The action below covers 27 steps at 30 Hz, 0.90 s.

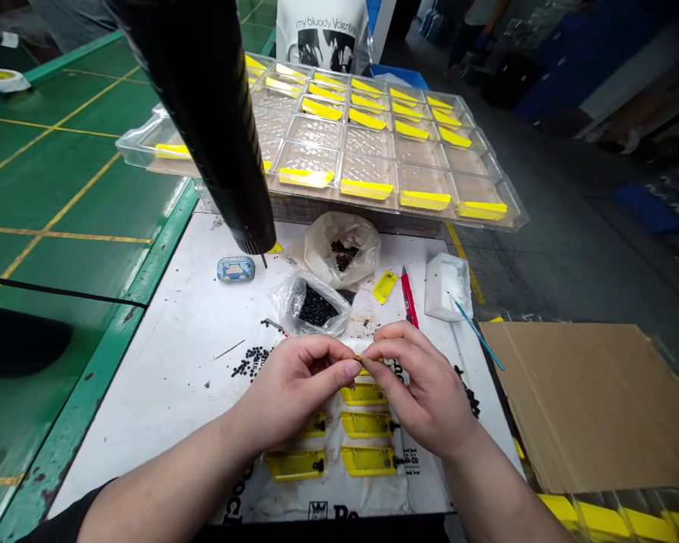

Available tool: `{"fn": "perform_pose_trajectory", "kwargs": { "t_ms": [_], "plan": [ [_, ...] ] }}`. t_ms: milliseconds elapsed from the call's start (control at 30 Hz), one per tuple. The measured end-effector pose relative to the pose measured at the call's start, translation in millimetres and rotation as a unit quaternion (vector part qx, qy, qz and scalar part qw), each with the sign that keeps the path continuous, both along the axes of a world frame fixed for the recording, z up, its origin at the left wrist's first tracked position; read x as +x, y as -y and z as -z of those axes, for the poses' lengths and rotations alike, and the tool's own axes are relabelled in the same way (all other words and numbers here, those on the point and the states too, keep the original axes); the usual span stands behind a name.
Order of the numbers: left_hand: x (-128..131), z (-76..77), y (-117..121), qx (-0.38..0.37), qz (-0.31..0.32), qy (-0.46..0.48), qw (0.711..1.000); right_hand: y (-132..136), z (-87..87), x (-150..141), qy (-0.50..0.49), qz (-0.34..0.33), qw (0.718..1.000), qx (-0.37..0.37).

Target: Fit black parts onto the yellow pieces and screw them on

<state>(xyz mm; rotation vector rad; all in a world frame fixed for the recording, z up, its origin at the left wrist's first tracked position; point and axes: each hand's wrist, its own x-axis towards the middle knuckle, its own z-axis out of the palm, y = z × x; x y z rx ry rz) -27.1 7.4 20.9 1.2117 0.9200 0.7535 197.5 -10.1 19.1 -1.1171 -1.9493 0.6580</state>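
Note:
My left hand [299, 385] is closed, thumb and forefinger pinching at the edge of a yellow plastic part [364, 371] that is mostly hidden by fingers. My right hand [424, 385] is closed too, its fingertips meeting the left ones; what it pinches is too small to make out. Below the hands, yellow plastic parts [367, 461] with small black pieces at their right ends lie in two columns on a white printed sheet [373, 501]. Just beyond, an open clear bag [317, 305] holds small black pieces. Loose black pieces [252, 362] lie left of it.
A second bag [342, 249], a red pen-like tool [409, 298], a white box [447, 286] with a blue stick and a blue tin [235, 269] stand around. A clear compartment tray [311, 154] holds yellow parts at the back. A black cylinder [204, 113] hangs overhead. Cardboard [594, 400] lies right.

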Motion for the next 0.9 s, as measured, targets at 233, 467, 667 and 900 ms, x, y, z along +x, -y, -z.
{"fn": "perform_pose_trajectory", "kwargs": {
  "t_ms": [233, 467, 667, 900],
  "plan": [
    [-0.5, 0.2, 2.4, 0.052, -0.014, -0.035, 0.998, 2.0, 1.8, 2.9, -0.072, 0.001, 0.992, -0.106],
    [-3.3, -2.4, 0.4, 0.179, -0.024, -0.022, 0.983, -0.5, 4.5, 1.6, -0.210, -0.054, 0.944, -0.248],
    [-2.7, -2.8, -0.4, 0.172, -0.016, -0.006, 0.985, 1.4, 6.6, -0.8, -0.248, -0.081, 0.918, -0.298],
    [-3.2, -1.8, -0.1, 0.139, -0.010, 0.012, 0.990, 1.6, 6.3, 0.2, -0.228, -0.081, 0.928, -0.283]
  ]
}}
